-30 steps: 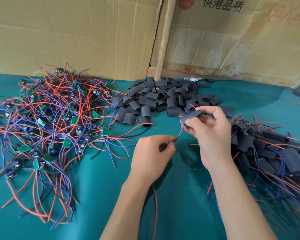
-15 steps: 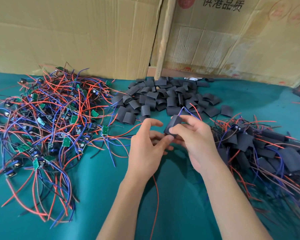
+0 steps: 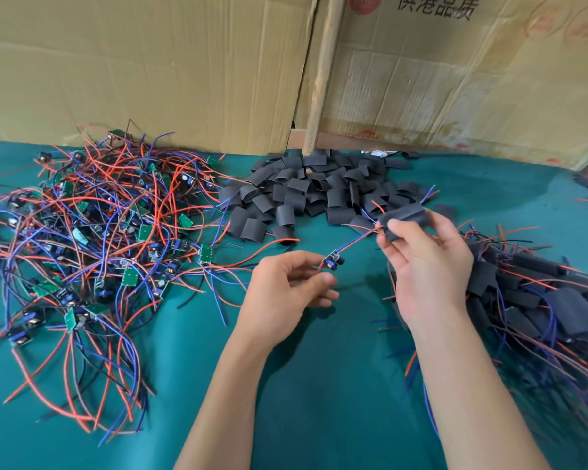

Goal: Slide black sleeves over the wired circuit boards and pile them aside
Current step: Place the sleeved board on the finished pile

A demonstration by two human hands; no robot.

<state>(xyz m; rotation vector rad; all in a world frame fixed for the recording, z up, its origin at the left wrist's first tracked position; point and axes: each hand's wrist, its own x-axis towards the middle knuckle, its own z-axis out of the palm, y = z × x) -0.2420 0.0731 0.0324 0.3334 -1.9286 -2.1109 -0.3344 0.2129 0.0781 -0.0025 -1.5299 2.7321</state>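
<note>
Green surface carries a tangle of wired boards left, loose black sleeves at back, sleeved boards piled right.

Bare boards are heaped at the left of the worktop, loose sleeves piled behind centre, finished pieces stacked right, cardboard stood behind.
</note>
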